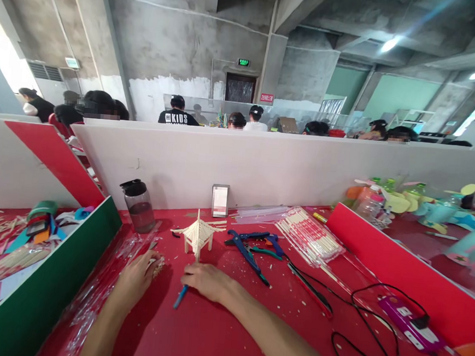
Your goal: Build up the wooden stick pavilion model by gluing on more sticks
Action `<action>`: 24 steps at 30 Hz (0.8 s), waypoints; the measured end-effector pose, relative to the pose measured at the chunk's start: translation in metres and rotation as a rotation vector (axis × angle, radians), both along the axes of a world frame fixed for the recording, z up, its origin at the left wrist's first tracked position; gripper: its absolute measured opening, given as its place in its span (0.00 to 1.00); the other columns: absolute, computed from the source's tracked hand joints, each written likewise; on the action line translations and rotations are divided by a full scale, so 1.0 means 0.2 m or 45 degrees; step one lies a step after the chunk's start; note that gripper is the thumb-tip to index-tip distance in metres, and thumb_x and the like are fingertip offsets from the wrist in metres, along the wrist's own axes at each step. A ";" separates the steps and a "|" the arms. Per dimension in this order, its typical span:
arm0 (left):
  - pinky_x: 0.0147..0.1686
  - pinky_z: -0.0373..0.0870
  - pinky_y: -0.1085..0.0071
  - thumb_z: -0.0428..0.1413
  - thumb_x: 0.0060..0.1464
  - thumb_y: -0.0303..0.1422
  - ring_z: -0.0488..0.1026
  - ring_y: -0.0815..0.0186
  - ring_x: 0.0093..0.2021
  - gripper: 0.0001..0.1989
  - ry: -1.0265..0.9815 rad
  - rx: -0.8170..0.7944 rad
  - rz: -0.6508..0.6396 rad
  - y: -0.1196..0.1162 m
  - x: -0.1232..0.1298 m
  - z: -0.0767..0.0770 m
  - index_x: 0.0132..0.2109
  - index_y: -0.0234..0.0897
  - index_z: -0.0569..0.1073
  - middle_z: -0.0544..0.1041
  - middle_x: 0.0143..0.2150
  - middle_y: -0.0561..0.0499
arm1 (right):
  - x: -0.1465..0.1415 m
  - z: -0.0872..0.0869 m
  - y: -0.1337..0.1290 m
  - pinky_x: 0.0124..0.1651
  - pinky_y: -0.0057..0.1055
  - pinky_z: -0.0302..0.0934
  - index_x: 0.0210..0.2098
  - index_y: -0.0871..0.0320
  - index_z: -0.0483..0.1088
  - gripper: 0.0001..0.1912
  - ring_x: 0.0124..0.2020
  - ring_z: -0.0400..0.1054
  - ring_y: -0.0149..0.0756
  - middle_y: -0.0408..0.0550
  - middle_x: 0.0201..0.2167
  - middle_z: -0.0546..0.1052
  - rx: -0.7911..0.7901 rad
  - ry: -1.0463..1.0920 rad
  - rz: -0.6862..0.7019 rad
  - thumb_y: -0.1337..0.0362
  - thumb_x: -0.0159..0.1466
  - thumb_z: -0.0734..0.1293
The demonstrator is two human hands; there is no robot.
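A small pavilion of pale wooden sticks (pixel 198 234) stands upright on the red table, its roof rising to a point. Just in front of it, my right hand (pixel 204 281) is closed, palm down; a blue rod (pixel 180 297) sticks out below its fingers, and a pale stick shows above them. To the left, my left hand (pixel 142 269) rests by a small heap of wood bits (pixel 158 268), fingers bent and close together. A grey pointed piece shows at its fingertips, too small to name.
Blue pliers (pixel 251 256) and a red-black tool (pixel 311 291) lie right of the pavilion, near bagged sticks (pixel 309 236) and a purple device (pixel 409 323) with a black cord. A dark-lidded bottle (pixel 139 206) stands behind left. Green (pixel 56 290) and red (pixel 411 274) dividers flank the table.
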State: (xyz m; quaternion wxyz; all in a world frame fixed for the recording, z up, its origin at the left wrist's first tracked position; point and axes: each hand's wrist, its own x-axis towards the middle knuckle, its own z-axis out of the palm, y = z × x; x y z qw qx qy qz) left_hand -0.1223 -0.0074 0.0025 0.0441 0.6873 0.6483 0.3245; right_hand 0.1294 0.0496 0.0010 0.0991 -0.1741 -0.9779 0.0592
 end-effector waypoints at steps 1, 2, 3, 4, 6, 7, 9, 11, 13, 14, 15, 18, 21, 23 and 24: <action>0.38 0.75 0.67 0.49 0.61 0.39 0.82 0.57 0.38 0.09 -0.002 0.008 0.004 0.00 0.00 0.00 0.41 0.43 0.71 0.84 0.38 0.47 | -0.07 0.00 0.00 0.36 0.26 0.60 0.42 0.55 0.74 0.08 0.40 0.71 0.35 0.44 0.41 0.77 0.011 0.011 0.007 0.72 0.71 0.64; 0.38 0.75 0.67 0.49 0.61 0.39 0.82 0.57 0.38 0.09 -0.005 0.017 0.012 0.00 -0.01 0.01 0.41 0.44 0.71 0.84 0.38 0.47 | -0.13 0.00 -0.01 0.36 0.26 0.61 0.43 0.55 0.74 0.09 0.40 0.71 0.36 0.44 0.42 0.77 0.023 0.023 0.019 0.72 0.71 0.63; 0.37 0.75 0.67 0.49 0.60 0.39 0.82 0.57 0.38 0.09 -0.006 0.022 0.019 0.00 -0.01 0.01 0.41 0.44 0.71 0.84 0.38 0.48 | -0.19 0.00 -0.01 0.36 0.27 0.61 0.43 0.55 0.74 0.09 0.41 0.71 0.36 0.44 0.42 0.77 0.034 0.035 0.026 0.73 0.71 0.63; 0.37 0.75 0.68 0.49 0.60 0.40 0.82 0.58 0.38 0.08 -0.006 0.024 0.028 0.00 -0.01 0.01 0.41 0.44 0.71 0.84 0.38 0.48 | -0.23 0.00 -0.02 0.37 0.27 0.62 0.44 0.55 0.73 0.09 0.42 0.70 0.36 0.45 0.43 0.78 0.044 0.047 0.037 0.72 0.71 0.63; 0.34 0.75 0.68 0.50 0.59 0.40 0.83 0.58 0.36 0.08 0.000 0.021 0.040 -0.01 -0.02 0.02 0.40 0.45 0.71 0.84 0.37 0.50 | -0.30 0.00 -0.02 0.41 0.28 0.63 0.44 0.55 0.73 0.08 0.44 0.70 0.37 0.45 0.46 0.78 0.062 0.068 0.055 0.71 0.72 0.62; 0.33 0.75 0.68 0.50 0.59 0.40 0.83 0.58 0.36 0.08 0.004 0.015 0.043 -0.01 -0.02 0.02 0.40 0.45 0.71 0.84 0.36 0.50 | -0.31 0.00 -0.03 0.42 0.28 0.63 0.44 0.55 0.73 0.08 0.44 0.69 0.37 0.46 0.46 0.78 0.069 0.074 0.063 0.70 0.72 0.62; 0.33 0.75 0.68 0.50 0.60 0.40 0.83 0.58 0.35 0.08 0.010 0.004 0.043 0.00 -0.02 0.02 0.39 0.45 0.71 0.84 0.36 0.50 | -0.30 0.00 -0.04 0.45 0.29 0.63 0.44 0.56 0.73 0.08 0.44 0.69 0.37 0.47 0.45 0.78 0.079 0.077 0.071 0.70 0.72 0.62; 0.34 0.75 0.68 0.49 0.61 0.39 0.83 0.58 0.35 0.09 0.011 -0.005 0.036 0.00 -0.01 0.02 0.40 0.44 0.71 0.85 0.37 0.49 | -0.24 0.01 -0.05 0.45 0.29 0.63 0.43 0.57 0.73 0.08 0.43 0.69 0.37 0.47 0.43 0.78 0.078 0.074 0.064 0.70 0.72 0.62; 0.35 0.75 0.67 0.48 0.62 0.39 0.83 0.57 0.35 0.09 0.012 -0.015 0.025 0.00 -0.01 0.02 0.40 0.43 0.71 0.85 0.38 0.48 | -0.12 0.03 -0.06 0.45 0.28 0.62 0.44 0.57 0.72 0.09 0.44 0.68 0.37 0.47 0.43 0.77 0.063 0.078 0.023 0.71 0.72 0.61; 0.36 0.75 0.67 0.48 0.62 0.39 0.83 0.57 0.36 0.09 0.012 -0.020 0.019 0.00 -0.01 0.01 0.40 0.43 0.71 0.85 0.38 0.48 | -0.03 0.05 -0.06 0.46 0.28 0.62 0.46 0.57 0.71 0.09 0.44 0.68 0.36 0.47 0.43 0.77 0.049 0.082 -0.004 0.72 0.72 0.60; 0.36 0.75 0.67 0.49 0.62 0.40 0.83 0.56 0.36 0.09 0.012 -0.024 0.017 0.00 0.00 0.01 0.40 0.43 0.71 0.85 0.38 0.48 | 0.06 0.07 -0.06 0.47 0.27 0.62 0.47 0.57 0.71 0.11 0.45 0.68 0.36 0.46 0.44 0.77 0.038 0.084 -0.037 0.73 0.73 0.59; 0.38 0.75 0.67 0.49 0.62 0.39 0.83 0.56 0.39 0.09 0.014 -0.026 0.006 0.00 0.00 -0.01 0.41 0.43 0.72 0.85 0.39 0.47 | 0.37 0.13 -0.08 0.47 0.27 0.61 0.48 0.57 0.70 0.13 0.46 0.68 0.35 0.47 0.46 0.75 0.012 0.068 -0.142 0.74 0.73 0.57; 0.40 0.75 0.66 0.48 0.63 0.39 0.82 0.56 0.40 0.10 0.017 -0.025 -0.031 0.00 0.01 -0.03 0.41 0.43 0.72 0.84 0.40 0.46 | 0.65 0.15 -0.11 0.46 0.27 0.61 0.47 0.57 0.71 0.14 0.45 0.69 0.36 0.48 0.44 0.75 0.002 0.011 -0.200 0.76 0.72 0.56; 0.40 0.75 0.66 0.48 0.64 0.39 0.82 0.57 0.40 0.10 0.018 -0.023 -0.051 0.00 0.02 -0.03 0.41 0.43 0.72 0.84 0.40 0.46 | 0.78 0.14 -0.14 0.42 0.27 0.61 0.44 0.57 0.72 0.15 0.42 0.69 0.36 0.47 0.43 0.75 0.008 -0.079 -0.200 0.77 0.72 0.56; 0.41 0.75 0.67 0.48 0.63 0.39 0.82 0.57 0.40 0.10 0.018 -0.021 -0.056 0.01 0.02 -0.03 0.40 0.43 0.72 0.84 0.39 0.47 | 0.82 0.12 -0.15 0.41 0.27 0.60 0.43 0.57 0.72 0.15 0.41 0.69 0.37 0.48 0.42 0.75 0.010 -0.105 -0.199 0.78 0.71 0.57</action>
